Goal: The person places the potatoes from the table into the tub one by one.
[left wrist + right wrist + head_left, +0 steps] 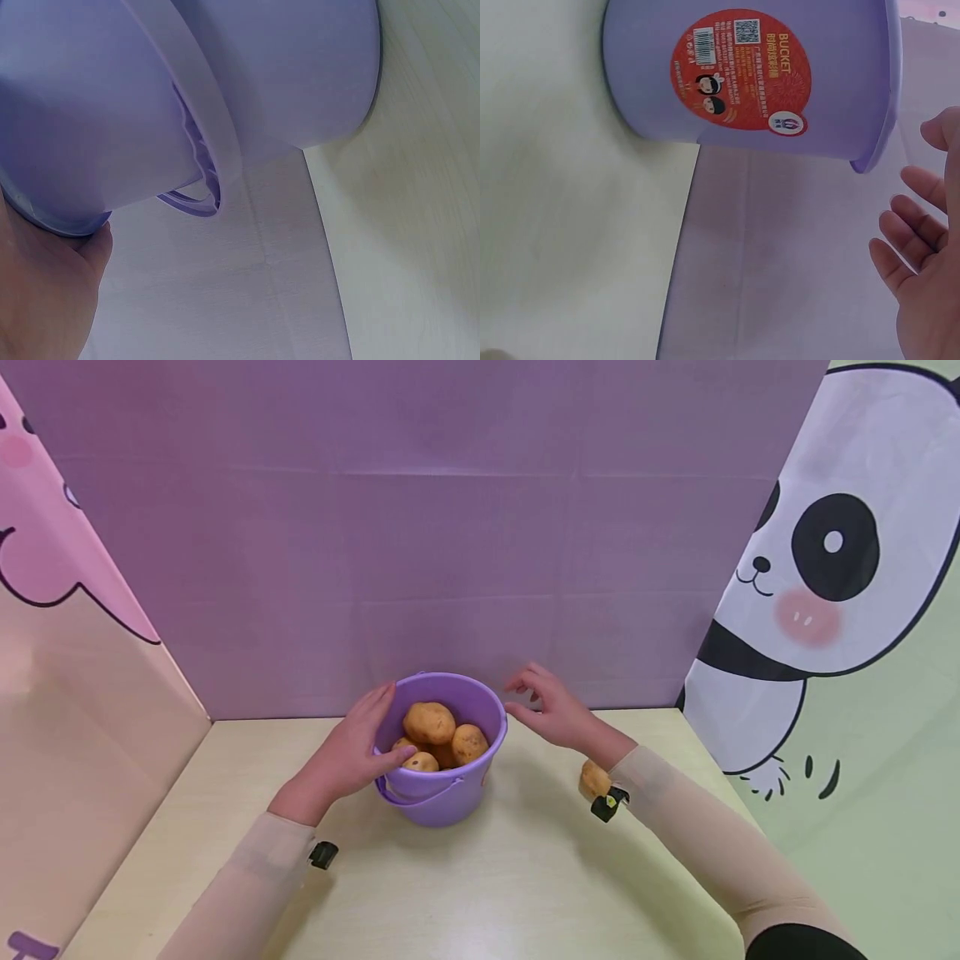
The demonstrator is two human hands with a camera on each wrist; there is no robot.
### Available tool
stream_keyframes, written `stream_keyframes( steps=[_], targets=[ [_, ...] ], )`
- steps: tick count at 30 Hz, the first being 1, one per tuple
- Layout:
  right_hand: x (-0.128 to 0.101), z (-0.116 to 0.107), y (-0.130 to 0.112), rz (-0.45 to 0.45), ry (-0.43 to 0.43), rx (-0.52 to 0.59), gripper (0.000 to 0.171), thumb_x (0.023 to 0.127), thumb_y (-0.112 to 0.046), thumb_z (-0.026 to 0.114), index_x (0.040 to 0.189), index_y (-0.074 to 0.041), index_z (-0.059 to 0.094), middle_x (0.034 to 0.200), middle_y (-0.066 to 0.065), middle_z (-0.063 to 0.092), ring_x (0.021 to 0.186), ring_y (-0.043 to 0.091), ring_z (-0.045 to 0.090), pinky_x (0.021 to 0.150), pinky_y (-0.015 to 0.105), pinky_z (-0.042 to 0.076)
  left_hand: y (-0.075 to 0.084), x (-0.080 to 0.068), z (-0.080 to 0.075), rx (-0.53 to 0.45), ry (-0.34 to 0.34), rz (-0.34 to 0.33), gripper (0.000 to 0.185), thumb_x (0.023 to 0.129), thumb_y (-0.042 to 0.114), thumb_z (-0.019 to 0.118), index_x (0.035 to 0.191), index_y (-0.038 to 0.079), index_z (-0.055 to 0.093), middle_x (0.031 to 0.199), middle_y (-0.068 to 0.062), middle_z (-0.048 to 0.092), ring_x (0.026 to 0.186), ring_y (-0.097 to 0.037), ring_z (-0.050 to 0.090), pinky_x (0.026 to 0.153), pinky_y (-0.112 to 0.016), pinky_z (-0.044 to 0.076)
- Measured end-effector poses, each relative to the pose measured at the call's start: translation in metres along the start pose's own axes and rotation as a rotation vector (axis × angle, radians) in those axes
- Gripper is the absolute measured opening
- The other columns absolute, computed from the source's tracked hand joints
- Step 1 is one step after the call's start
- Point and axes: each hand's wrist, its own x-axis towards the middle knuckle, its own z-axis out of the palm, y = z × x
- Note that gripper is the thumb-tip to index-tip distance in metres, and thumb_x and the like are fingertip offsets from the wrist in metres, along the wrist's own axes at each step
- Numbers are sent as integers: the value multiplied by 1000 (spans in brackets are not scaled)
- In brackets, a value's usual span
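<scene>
A purple bucket (442, 806) with a handle hanging at its front stands on the table. Inside it lie several potatoes (430, 723). My left hand (348, 752) grips the bucket's left rim, the thumb over the inside near the potatoes and the fingers along the outer wall. In the left wrist view the left hand (49, 285) is at the rim, beside the ridged handle (206, 112). My right hand (553, 710) holds nothing, its fingers loosely bent just off the right rim. A round red label (742, 71) shows on the bucket in the right wrist view.
Another potato (595, 779) lies on the table (480, 902) to the right, partly hidden by the right wrist and its black camera. A purple wall sheet (450, 543) rises behind the bucket, with cartoon panels on both sides.
</scene>
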Motion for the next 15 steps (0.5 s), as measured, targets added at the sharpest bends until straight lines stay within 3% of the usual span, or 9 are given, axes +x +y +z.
stream_keyframes(
  steps=[9, 15],
  targets=[
    [-25, -8, 14, 64, 15, 10, 22, 107, -15, 75, 127, -7, 73, 127, 10, 66, 120, 32, 61, 98, 52, 56, -1, 0, 1, 2, -11, -13, 109, 99, 52, 76, 173, -5, 20, 181, -24, 23, 167, -45, 19, 132, -67, 22],
    [-41, -14, 19, 109, 29, 12, 20, 106, -15, 75, 125, -8, 73, 125, 4, 65, 120, 29, 62, 100, 54, 56, -1, 0, 1, 2, -15, -19, 109, 100, 52, 76, 174, -4, 19, 181, -23, 22, 168, -45, 18, 132, -66, 22]
  ],
)
